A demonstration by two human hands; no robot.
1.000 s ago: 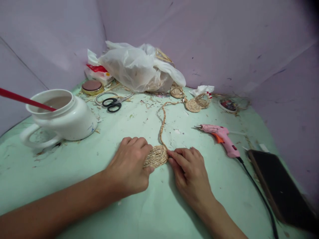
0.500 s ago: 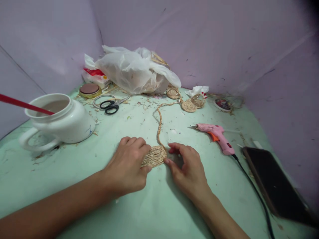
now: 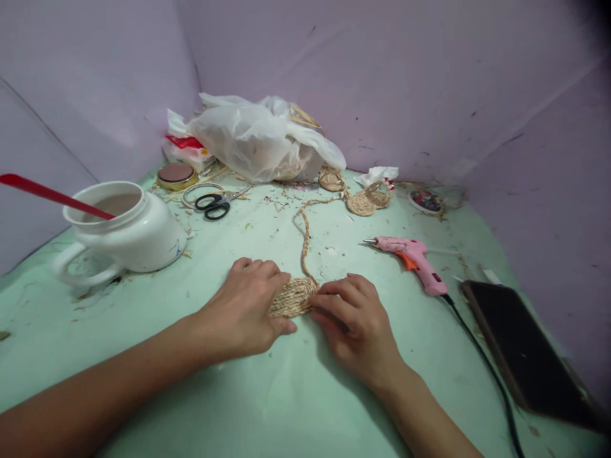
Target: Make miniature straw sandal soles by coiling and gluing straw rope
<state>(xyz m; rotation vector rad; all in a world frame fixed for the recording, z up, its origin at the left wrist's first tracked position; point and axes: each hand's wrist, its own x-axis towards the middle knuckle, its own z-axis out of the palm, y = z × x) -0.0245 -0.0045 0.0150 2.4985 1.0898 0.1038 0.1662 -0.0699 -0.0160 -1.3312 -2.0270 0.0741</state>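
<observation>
An oval coil of braided straw (image 3: 296,297) lies flat on the green tabletop (image 3: 267,407). My left hand (image 3: 252,305) grips its left part, fingers over the far edge and thumb at the near edge. At the coil's right end, my right hand (image 3: 356,318) has its fingers pressed together against the rim. From the coil's upper right a loose length of braid (image 3: 305,235) runs back to smaller woven straw pieces (image 3: 361,202).
A white mug (image 3: 128,235) with a red stick (image 3: 57,196) stands left, near scissors (image 3: 214,205) and a round tin (image 3: 176,175). A plastic bag (image 3: 262,140) sits behind. On the right lie a pink glue gun (image 3: 420,257), its cord and a phone (image 3: 525,350).
My right hand's fingers have closed in on the coil's right edge; before, thumb and forefinger were apart. The left hand keeps its hold, and the view has shifted slightly.
</observation>
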